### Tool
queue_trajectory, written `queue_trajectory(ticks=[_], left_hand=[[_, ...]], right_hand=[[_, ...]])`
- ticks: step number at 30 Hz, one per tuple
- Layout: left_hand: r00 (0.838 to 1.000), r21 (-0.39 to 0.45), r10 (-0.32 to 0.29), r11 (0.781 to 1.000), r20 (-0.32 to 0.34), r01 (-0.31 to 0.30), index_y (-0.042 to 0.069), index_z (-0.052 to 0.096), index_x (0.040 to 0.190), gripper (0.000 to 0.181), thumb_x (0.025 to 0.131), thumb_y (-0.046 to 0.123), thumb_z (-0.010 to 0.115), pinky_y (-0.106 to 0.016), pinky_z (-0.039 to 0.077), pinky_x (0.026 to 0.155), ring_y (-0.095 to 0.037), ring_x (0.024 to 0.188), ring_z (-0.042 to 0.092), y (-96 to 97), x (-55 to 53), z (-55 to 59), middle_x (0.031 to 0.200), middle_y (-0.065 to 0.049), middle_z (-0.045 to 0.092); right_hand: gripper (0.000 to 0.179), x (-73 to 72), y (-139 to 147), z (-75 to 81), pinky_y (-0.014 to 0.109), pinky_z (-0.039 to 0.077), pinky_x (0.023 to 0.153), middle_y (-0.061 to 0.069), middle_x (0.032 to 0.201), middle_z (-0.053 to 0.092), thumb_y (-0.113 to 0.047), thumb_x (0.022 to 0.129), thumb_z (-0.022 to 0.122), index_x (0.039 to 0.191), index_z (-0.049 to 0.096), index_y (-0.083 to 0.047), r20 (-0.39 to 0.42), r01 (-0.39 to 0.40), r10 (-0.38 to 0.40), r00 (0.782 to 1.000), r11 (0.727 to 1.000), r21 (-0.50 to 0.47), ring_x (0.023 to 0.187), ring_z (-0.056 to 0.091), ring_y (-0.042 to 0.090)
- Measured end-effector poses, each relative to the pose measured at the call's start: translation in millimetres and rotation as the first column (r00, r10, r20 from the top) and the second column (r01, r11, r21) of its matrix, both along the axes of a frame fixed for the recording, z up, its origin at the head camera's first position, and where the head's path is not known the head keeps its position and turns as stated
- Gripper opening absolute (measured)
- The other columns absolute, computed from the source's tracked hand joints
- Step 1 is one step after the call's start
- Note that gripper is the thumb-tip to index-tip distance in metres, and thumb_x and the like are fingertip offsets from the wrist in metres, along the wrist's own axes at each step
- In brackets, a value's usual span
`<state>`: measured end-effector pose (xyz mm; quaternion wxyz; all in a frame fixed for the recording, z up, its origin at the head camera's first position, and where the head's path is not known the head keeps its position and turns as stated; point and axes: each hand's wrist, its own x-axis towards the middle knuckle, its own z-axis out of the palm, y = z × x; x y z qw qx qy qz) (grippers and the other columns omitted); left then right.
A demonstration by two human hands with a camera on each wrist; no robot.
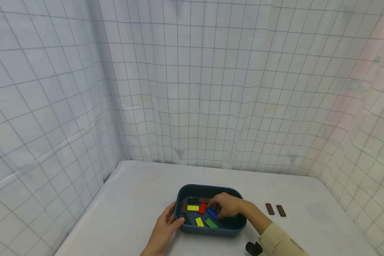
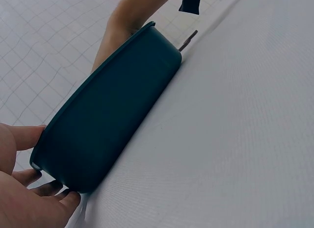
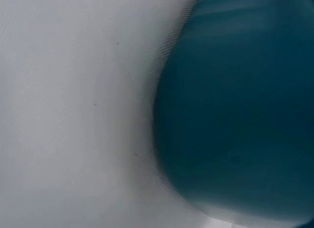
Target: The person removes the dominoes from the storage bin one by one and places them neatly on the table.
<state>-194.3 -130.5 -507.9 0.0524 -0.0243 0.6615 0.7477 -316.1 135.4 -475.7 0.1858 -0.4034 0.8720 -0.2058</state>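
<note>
A dark teal plastic tub [image 1: 211,232] stands on the white surface with several small flat blocks inside. My left hand [image 1: 164,224] holds its left end, thumb at the rim and fingers against the outer wall, as the left wrist view shows. My right hand [image 1: 228,205] reaches inside from the right, fingers bent around a blue block [image 1: 212,213]; I cannot tell whether they pinch it. Nearby lie a red block [image 1: 202,208], a green block [image 1: 211,223], and two yellow blocks, one upper [image 1: 193,208] and one lower [image 1: 200,222]. The right wrist view shows only the tub's outer wall [image 3: 235,110].
Two dark brown blocks, one left [image 1: 270,209] and one right [image 1: 281,210], lie on the white surface right of the tub. A black object [image 1: 254,248] is beside my right sleeve. Gridded white curtains [image 1: 192,89] enclose the back and sides.
</note>
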Motion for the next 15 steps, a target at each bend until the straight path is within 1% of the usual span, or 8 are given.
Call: queue_trajectory(ticks=[5, 9, 11, 15], left_hand=[[1.0, -0.008, 0.003, 1.0, 0.004, -0.003, -0.006, 0.022, 0.16, 0.081, 0.099, 0.01, 0.072, -0.059, 0.034, 0.114, -0.052, 0.148, 0.024, 0.6, 1.1, 1.2, 0.163, -0.034, 0.019], [1.0, -0.015, 0.011, 1.0, 0.008, -0.01, -0.004, 0.024, 0.16, 0.08, 0.098, 0.011, 0.072, -0.059, 0.034, 0.114, -0.051, 0.147, 0.026, 1.0, 1.1, 3.0, 0.163, -0.033, 0.022], [1.0, -0.016, 0.013, 1.0, 0.009, -0.013, -0.004, 0.024, 0.16, 0.08, 0.098, 0.011, 0.073, -0.06, 0.035, 0.113, -0.051, 0.147, 0.027, 1.0, 1.5, 3.7, 0.163, -0.033, 0.022], [1.0, -0.006, 0.007, 1.0, 0.003, -0.007, -0.005, 0.023, 0.16, 0.08, 0.098, 0.01, 0.072, -0.059, 0.035, 0.114, -0.051, 0.147, 0.026, 0.2, 3.1, 3.2, 0.163, -0.034, 0.021]], right_hand=[[0.036, -2.2, 4, -0.9, 0.023, 0.055, 0.078, -0.009, 0.097, 0.065, -0.014, 0.084, 0.086, 0.117, 0.072, -0.009, -0.039, 0.016, -0.019, 0.999, 0.998, -0.061, 0.086, 0.061, 0.004], [0.038, -4.5, 9, 4.5, 0.025, 0.056, 0.079, -0.008, 0.098, 0.066, -0.019, 0.084, 0.087, 0.117, 0.071, -0.006, -0.071, 0.032, -0.039, 0.997, 0.995, -0.1, 0.087, 0.061, 0.005], [0.038, -4.4, 11, 8.1, 0.025, 0.056, 0.08, -0.007, 0.099, 0.066, -0.019, 0.085, 0.087, 0.117, 0.071, -0.006, -0.072, 0.037, -0.045, 0.996, 0.993, -0.109, 0.088, 0.062, 0.006], [0.038, -2.7, 16, 14.5, 0.025, 0.057, 0.08, -0.005, 0.1, 0.067, -0.017, 0.086, 0.086, 0.118, 0.071, -0.004, -0.048, 0.043, -0.049, 0.998, 0.991, -0.125, 0.088, 0.064, 0.01]])
